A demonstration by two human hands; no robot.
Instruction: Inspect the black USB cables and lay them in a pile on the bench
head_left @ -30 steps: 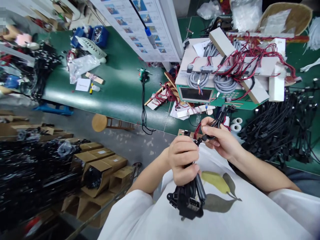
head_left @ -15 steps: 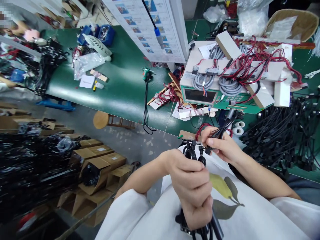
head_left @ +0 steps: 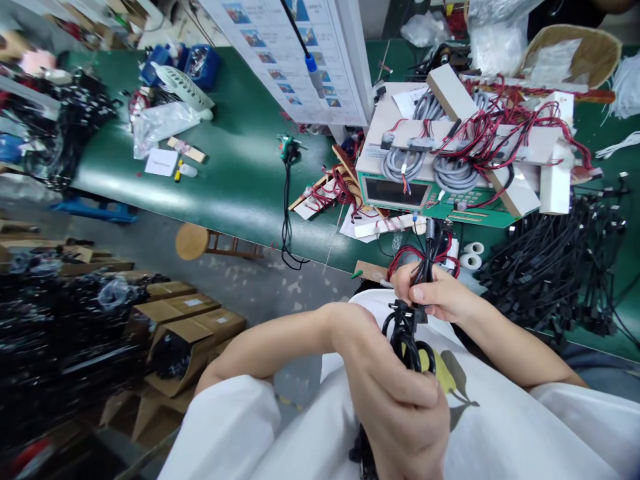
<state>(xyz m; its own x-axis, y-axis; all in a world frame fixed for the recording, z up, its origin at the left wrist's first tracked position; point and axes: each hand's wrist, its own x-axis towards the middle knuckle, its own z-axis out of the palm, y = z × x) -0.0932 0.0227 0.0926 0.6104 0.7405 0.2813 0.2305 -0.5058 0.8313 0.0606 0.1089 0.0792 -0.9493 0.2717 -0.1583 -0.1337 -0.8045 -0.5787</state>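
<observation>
Firmly, black cable (head_left: 407, 348) in left hand (head_left: 403, 417)

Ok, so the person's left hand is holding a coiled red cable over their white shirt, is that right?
The colour is wrong: the head view shows the coiled cable in the left hand is black, not red, over their white shirt.

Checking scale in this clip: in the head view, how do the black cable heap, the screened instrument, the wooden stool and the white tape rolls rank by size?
Largest first: black cable heap, screened instrument, wooden stool, white tape rolls.
</observation>
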